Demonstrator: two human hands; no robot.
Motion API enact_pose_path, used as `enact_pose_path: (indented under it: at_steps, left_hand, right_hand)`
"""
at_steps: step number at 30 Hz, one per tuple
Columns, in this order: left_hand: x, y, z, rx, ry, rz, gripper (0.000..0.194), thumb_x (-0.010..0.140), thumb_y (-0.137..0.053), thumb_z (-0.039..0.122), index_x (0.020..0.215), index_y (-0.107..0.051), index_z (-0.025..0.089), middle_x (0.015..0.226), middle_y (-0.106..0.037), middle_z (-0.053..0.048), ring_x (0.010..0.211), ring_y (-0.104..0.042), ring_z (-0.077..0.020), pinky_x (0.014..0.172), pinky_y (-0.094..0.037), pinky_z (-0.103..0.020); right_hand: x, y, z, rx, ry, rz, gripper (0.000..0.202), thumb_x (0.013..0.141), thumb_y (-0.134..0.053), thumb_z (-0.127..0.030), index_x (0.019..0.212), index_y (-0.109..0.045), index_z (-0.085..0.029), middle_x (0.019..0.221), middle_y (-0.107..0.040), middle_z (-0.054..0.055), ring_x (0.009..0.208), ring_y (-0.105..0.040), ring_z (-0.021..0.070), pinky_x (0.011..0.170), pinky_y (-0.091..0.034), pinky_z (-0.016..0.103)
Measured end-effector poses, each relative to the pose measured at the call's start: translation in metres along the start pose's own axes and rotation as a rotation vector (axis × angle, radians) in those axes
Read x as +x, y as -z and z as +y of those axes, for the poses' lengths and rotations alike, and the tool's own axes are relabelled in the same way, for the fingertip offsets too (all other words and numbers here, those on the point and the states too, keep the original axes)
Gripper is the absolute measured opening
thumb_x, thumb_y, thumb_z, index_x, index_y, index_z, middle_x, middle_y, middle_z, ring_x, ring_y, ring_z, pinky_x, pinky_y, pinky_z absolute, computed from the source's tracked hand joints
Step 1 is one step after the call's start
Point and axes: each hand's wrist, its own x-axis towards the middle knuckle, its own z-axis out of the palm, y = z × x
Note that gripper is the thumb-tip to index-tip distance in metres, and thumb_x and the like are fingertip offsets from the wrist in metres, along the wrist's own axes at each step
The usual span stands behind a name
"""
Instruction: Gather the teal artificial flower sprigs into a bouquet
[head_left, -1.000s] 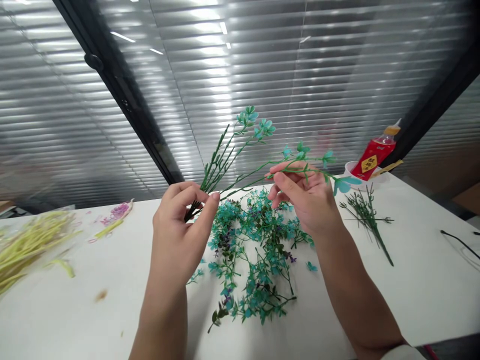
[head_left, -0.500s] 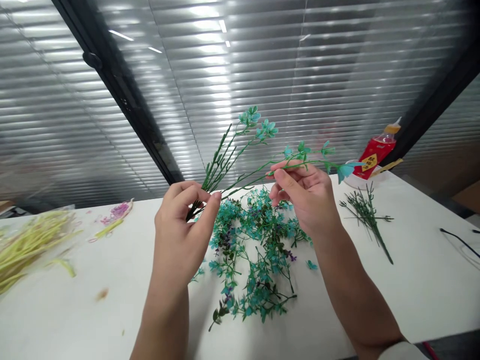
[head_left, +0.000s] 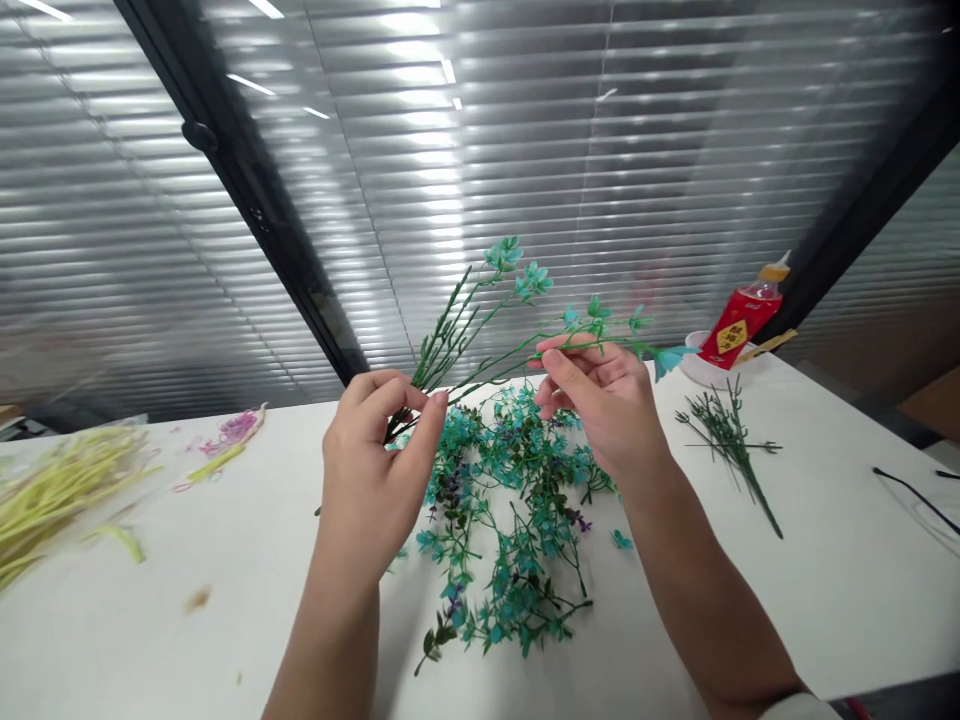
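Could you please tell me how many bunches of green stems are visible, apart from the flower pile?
2. One stem bunch is in the left hand; another bare bunch lies on the table, at right. The flower pile may hide more.

Those stems (head_left: 442, 345) in the middle are looking like moulded plastic to me, dark green, kinda knobbly and mostly matt. The teal blossoms (head_left: 533, 281) on them are showing a soft sheen, plastic or cloth, I'm honestly not managing to tell. The bare sprig (head_left: 739, 450) on the right is giving off that same matt plastic look. White tabletop (head_left: 847, 600) is coming across smooth with a faint sheen. On the far side, blinds (head_left: 525, 150) are gleaming like metal behind glossy glass (head_left: 251, 85). Far right, the clear plastic bottle (head_left: 742, 325) is wearing a shiny red label (head_left: 752, 308).
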Motion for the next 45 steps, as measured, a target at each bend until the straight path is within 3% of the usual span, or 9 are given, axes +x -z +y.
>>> enact_pose_path:
  at_steps: [8, 30, 45]
  left_hand:
    - [-0.003, -0.003, 0.002, 0.049, -0.065, 0.012, 0.018, 0.088, -0.064, 0.029, 0.073, -0.059, 0.021, 0.093, -0.06, -0.003, 0.086, -0.058, -0.0166, 0.072, -0.047, -0.028]
    - [-0.011, -0.009, 0.006, 0.148, -0.142, 0.111, 0.016, 0.089, -0.064, 0.028, 0.077, -0.059, 0.019, 0.097, -0.059, -0.004, 0.086, -0.06, -0.0165, 0.078, -0.047, -0.029]
    - [-0.014, -0.011, 0.009, 0.161, -0.179, 0.132, 0.015, 0.09, -0.064, 0.024, 0.077, -0.06, 0.017, 0.098, -0.058, -0.005, 0.085, -0.058, -0.0138, 0.078, -0.046, -0.026]
  right_hand:
    - [0.001, 0.0, 0.0, 0.015, -0.035, 0.015, 0.025, 0.08, -0.078, -0.043, 0.089, -0.072, -0.021, 0.084, -0.073, 0.001, 0.054, -0.063, 0.0078, 0.046, -0.056, 0.019]
    - [-0.001, -0.004, 0.002, 0.0, -0.068, 0.029, 0.035, 0.077, -0.079, -0.05, 0.088, -0.07, -0.018, 0.078, -0.071, 0.001, 0.047, -0.061, 0.0075, 0.043, -0.053, 0.019]
    - [-0.002, -0.004, 0.001, 0.029, -0.051, 0.042, 0.03, 0.08, -0.078, -0.044, 0.085, -0.07, -0.017, 0.071, -0.065, -0.003, 0.043, -0.06, 0.0055, 0.041, -0.05, 0.017]
